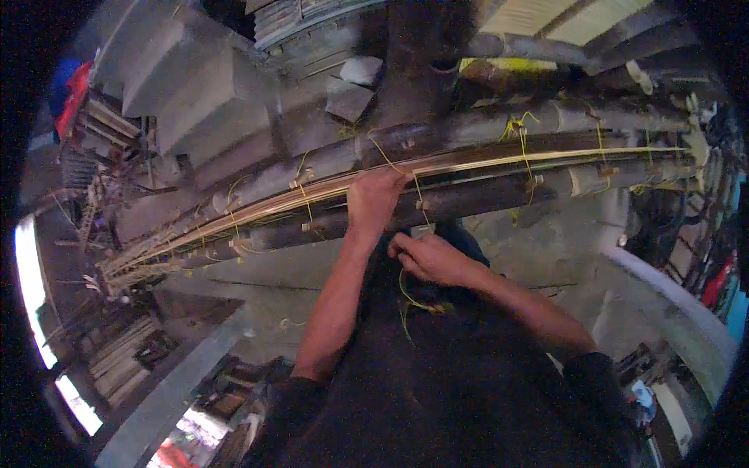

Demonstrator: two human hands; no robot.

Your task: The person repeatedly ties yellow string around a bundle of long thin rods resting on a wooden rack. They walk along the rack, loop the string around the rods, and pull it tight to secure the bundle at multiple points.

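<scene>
A long bundle of thin pale strips [484, 160], bamboo or cane by its look, runs across the view between two thick dark poles [484, 196]. Over its near edge my left hand [376, 201] is closed, by the spot where a yellow cord [385, 153] crosses the strips. The left fingertips are partly hidden. Lower and to the right, close to my body, my right hand [433, 259] is closed with its fingers curled; a cord comes down to it from the near pole. Below it a loose yellow cord tail [407, 295] hangs against my dark clothing.
Several yellow cord ties [524, 144] span the poles along their length. Beyond stand grey blocks [183, 93] and a stone-like lump [349, 97]. A pale ledge [671, 292] lies at right, another [168, 374] at lower left, near stacked wood [129, 355].
</scene>
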